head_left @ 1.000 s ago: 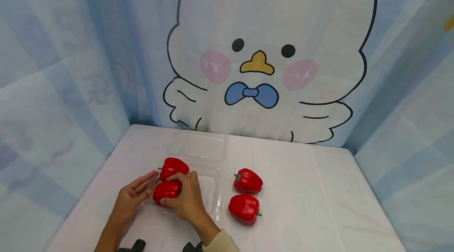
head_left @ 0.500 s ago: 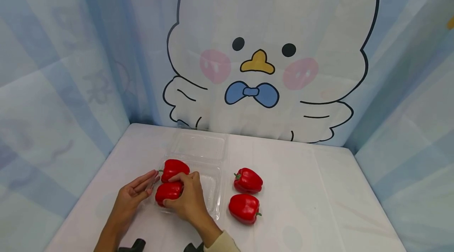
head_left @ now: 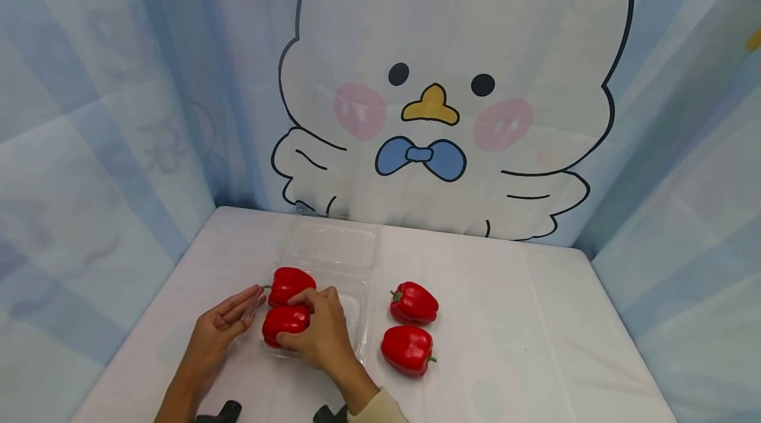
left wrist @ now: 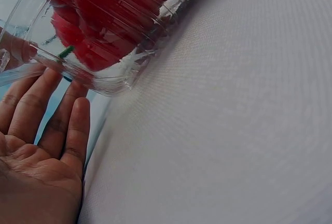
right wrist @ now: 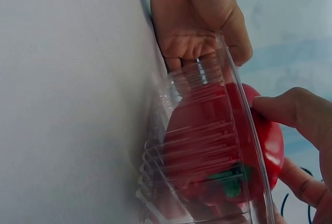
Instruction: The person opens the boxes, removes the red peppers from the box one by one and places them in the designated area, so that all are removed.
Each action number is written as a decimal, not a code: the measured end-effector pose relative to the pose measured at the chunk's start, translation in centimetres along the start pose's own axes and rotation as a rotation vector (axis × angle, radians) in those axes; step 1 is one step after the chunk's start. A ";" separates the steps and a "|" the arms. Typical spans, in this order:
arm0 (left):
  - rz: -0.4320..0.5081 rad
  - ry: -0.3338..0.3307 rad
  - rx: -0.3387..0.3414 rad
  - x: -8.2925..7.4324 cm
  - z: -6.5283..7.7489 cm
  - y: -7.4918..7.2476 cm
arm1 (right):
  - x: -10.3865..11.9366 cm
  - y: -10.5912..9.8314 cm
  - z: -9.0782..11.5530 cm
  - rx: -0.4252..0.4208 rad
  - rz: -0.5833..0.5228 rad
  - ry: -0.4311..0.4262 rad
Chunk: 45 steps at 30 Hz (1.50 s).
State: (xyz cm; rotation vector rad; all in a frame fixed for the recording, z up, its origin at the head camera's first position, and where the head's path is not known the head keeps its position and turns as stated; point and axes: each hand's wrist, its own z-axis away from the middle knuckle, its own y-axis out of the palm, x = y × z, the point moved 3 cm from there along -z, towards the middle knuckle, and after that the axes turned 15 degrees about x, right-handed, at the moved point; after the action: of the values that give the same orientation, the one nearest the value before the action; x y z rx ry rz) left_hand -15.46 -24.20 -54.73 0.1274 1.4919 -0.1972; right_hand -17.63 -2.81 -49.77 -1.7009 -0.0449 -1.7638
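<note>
In the head view, an unfolded clear plastic clamshell container point(head_left: 357, 301) lies on the table with two red bell peppers in the left part of its near half. My right hand point(head_left: 324, 330) grips the nearer bell pepper point(head_left: 285, 324), thumb on its near side and fingers on its far side. Behind it, the other bell pepper point(head_left: 290, 284) lies with its stem to the left. My left hand point(head_left: 217, 327) holds the container's left rim between thumb and fingers. Through the ribbed wall in the right wrist view, the gripped bell pepper point(right wrist: 199, 136) shows a green stem.
Two more red bell peppers lie right of the container, one farther back point(head_left: 414, 304) and one nearer point(head_left: 407, 350). The container's lid point(head_left: 333, 244) lies flat toward the back. A curtain point(head_left: 440, 205) with a cartoon bird hangs behind the white table.
My right hand and the nearer bell pepper have shifted slightly to the right inside the container. My left hand stays at the left rim.
</note>
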 end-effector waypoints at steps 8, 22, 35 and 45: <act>0.030 0.017 0.014 0.2 0.0 0.0 | -0.1 -0.6 0.3 -0.026 0.005 -0.005; 0.028 0.002 0.013 0.0 0.2 0.1 | 0.6 -2.3 1.3 -0.029 -0.071 -0.033; 0.031 0.016 0.022 0.1 0.1 0.1 | 1.2 -4.3 2.6 -0.063 -0.095 -0.045; 0.056 -0.014 0.020 -0.3 0.0 0.1 | 1.5 -6.1 3.8 -0.103 -0.091 -0.065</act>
State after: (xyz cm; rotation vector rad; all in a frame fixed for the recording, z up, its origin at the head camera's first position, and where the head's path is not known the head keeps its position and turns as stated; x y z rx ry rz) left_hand -15.48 -24.10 -54.48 0.1832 1.4707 -0.1673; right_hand -17.14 3.02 -45.31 -1.8557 -0.0621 -1.8038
